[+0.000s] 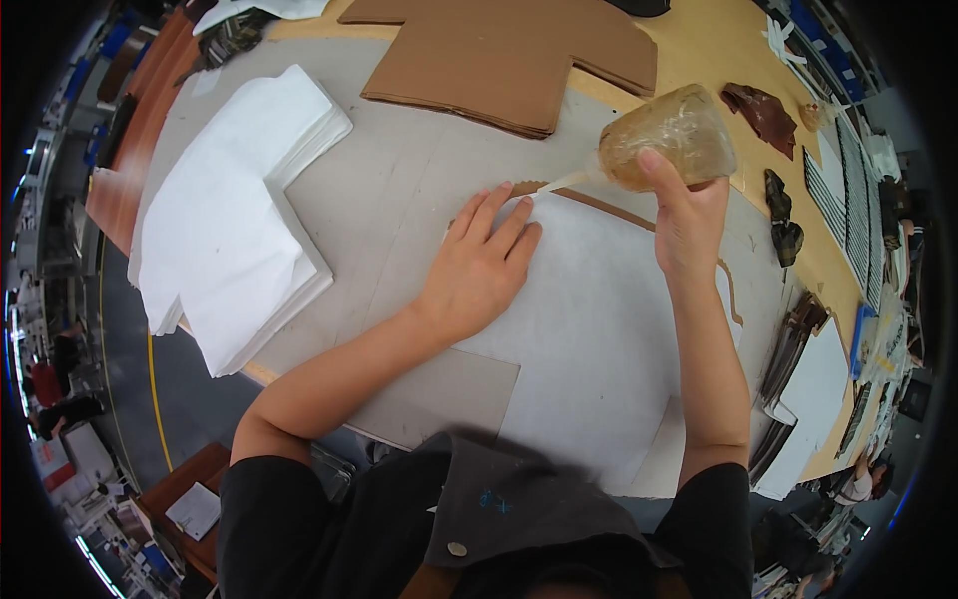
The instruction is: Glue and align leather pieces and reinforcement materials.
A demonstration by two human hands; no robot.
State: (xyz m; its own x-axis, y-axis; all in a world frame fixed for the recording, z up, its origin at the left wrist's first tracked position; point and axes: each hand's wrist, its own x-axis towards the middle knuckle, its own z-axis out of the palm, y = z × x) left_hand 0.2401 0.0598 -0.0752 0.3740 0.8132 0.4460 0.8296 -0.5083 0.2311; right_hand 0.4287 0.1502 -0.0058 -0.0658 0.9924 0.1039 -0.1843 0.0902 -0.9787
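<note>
The right hand's [691, 228] fingers are wrapped around a cloudy amber bottle [674, 135], which is tipped over so that its thin pale nozzle [569, 183] points down and to the left. The left hand [469, 280] grips nothing; its fingers are spread and resting on the upper left corner of a large white sheet [589, 319]. The nozzle's tip comes in right beside those fingertips, at the sheet's top edge, where a brown strip [614, 209] shows; whether it touches, I can't tell from here. Beneath lies a grey board [374, 180] on the yellowish counter [714, 35]. A thick stack of white pieces [225, 200] sits to the left, brown pieces [479, 65] lie beyond, and a dark red-brown scrap [763, 118] rests past the bottle.
</note>
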